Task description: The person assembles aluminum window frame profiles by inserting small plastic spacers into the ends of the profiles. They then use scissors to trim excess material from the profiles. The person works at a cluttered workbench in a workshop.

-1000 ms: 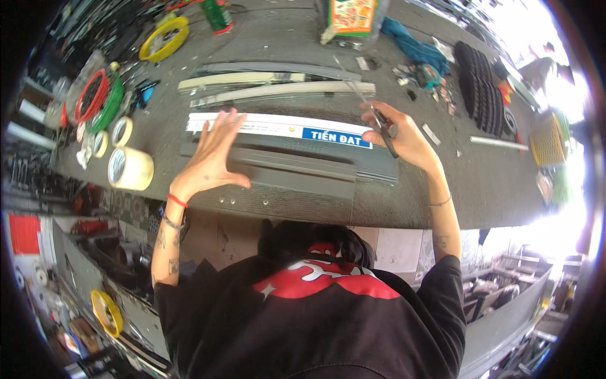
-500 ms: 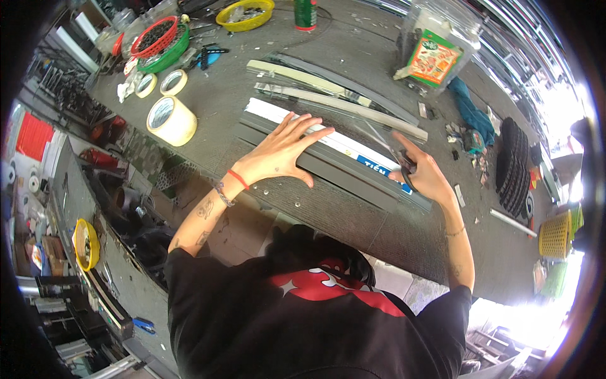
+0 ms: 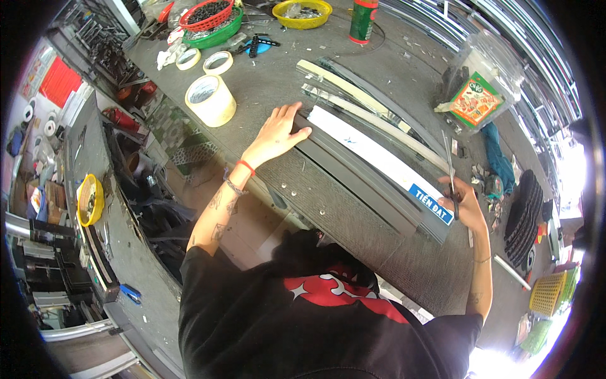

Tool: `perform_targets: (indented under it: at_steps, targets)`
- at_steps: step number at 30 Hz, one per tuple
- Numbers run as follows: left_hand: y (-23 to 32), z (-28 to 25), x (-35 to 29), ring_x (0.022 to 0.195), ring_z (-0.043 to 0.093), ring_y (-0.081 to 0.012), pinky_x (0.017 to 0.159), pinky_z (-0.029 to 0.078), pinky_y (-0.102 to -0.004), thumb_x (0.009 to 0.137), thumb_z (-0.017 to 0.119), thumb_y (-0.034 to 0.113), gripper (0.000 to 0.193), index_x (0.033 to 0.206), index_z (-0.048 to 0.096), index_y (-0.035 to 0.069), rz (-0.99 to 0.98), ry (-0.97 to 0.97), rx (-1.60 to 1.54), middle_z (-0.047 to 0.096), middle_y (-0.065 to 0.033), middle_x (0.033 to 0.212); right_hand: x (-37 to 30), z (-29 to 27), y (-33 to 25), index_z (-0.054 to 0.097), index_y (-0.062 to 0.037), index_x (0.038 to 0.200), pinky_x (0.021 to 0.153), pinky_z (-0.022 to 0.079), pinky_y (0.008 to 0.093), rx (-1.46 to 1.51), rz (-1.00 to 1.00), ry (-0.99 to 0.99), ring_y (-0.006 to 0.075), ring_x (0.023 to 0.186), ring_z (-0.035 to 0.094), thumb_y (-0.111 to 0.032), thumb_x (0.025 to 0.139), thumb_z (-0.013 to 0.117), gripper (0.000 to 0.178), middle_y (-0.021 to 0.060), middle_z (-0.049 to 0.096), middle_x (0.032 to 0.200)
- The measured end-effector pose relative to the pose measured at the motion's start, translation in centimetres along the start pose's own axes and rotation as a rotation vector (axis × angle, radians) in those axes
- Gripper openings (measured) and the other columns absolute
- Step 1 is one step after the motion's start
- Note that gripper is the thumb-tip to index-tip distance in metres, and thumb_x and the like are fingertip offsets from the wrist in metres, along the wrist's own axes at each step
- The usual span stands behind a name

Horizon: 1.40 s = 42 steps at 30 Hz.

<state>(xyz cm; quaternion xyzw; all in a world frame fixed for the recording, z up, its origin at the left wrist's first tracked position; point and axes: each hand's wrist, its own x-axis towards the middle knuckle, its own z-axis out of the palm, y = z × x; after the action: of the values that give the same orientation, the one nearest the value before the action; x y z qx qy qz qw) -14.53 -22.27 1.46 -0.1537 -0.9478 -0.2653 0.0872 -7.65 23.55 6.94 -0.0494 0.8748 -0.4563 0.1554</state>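
Several dark grey metal profiles (image 3: 360,172) lie side by side at a slant on the workbench. A long white strip (image 3: 372,151) with a blue printed end label (image 3: 430,203) lies along their far side. My left hand (image 3: 278,134) grips the left end of the profiles, fingers over the far side and thumb nearer me. My right hand (image 3: 467,203) is closed round the handles of a pair of scissors (image 3: 449,158), whose blades point away from me. Its fingertips touch or nearly touch the labelled end of the strip.
Pale strips (image 3: 379,117) lie beyond the profiles. Tape rolls (image 3: 211,101) stand at left, with red (image 3: 205,24), green (image 3: 218,39) and yellow (image 3: 303,24) baskets behind. A clear plastic jar (image 3: 486,76), teal cloth (image 3: 499,151) and black ribbed bundle (image 3: 522,218) sit at right.
My left hand has moved off the white strip to the profiles' left end. My right hand has shifted to the strip's labelled end, and the scissors have swung to point away. The view has shifted.
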Motion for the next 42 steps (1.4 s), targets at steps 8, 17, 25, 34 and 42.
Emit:
perform_targets:
  at_steps: [8, 17, 25, 34, 42]
  targets:
    - [-0.9, 0.0, 1.9, 0.12, 0.053, -0.0375, 0.099, 0.043, -0.043, 0.095, 0.056, 0.037, 0.064, 0.141, 0.033, 0.0, -0.195, -0.045, -0.316, 0.053, -0.0269, 0.13, 0.7, 2.2, 1.3, 0.056, -0.0014, 0.119, 0.063, 0.044, 0.022, 0.201, -0.085, 0.075, 0.0058, 0.072, 0.057, -0.004, 0.079, 0.072, 0.043, 0.0015, 0.065, 0.081]
    - [-0.1, -0.1, 0.6, 0.112, 0.056, -0.0278, 0.094, 0.045, -0.0357, 0.098, 0.051, 0.03, 0.055, 0.14, 0.034, -0.001, -0.242, -0.214, -0.31, 0.054, -0.0208, 0.127, 1.5, 3.6, 0.1, 0.056, -0.0006, 0.119, 0.065, 0.043, 0.0223, 0.195, -0.106, 0.05, 0.0055, 0.073, 0.055, -0.001, 0.081, 0.069, 0.041, 0.0002, 0.061, 0.08]
    - [-2.2, 1.2, 4.3, 0.085, 0.059, -0.0223, 0.079, 0.048, -0.0334, 0.073, 0.08, 0.041, 0.072, 0.113, 0.038, -0.001, -0.339, -0.216, -0.375, 0.056, -0.0146, 0.095, 1.2, 3.1, 0.7, 0.059, -0.0057, 0.116, 0.063, 0.041, 0.0228, 0.074, -0.155, 0.133, 0.005, 0.07, 0.05, -0.004, 0.079, 0.072, 0.039, -0.0023, 0.057, 0.077]
    - [-3.7, 0.7, 7.0, 0.088, 0.054, -0.0184, 0.071, 0.046, -0.0303, 0.075, 0.077, 0.043, 0.061, 0.11, 0.052, 0.0, -0.279, -0.511, -0.229, 0.058, -0.0112, 0.098, -2.1, -0.9, 3.1, 0.055, -0.0038, 0.12, 0.062, 0.039, 0.0204, 0.007, -0.126, 0.115, 0.0044, 0.071, 0.051, -0.009, 0.082, 0.071, 0.041, -0.001, 0.06, 0.08]
    - [-0.8, -0.6, 0.6, 0.089, 0.063, -0.0305, 0.079, 0.049, -0.0374, 0.091, 0.06, 0.044, 0.049, 0.101, 0.058, -0.004, -0.226, -0.069, -0.338, 0.064, -0.0219, 0.096, -3.2, -0.6, 0.2, 0.055, -0.0029, 0.121, 0.081, 0.046, 0.0343, -0.386, -0.213, 0.33, 0.0219, 0.086, 0.058, -0.011, 0.074, 0.077, 0.053, 0.0103, 0.061, 0.093]
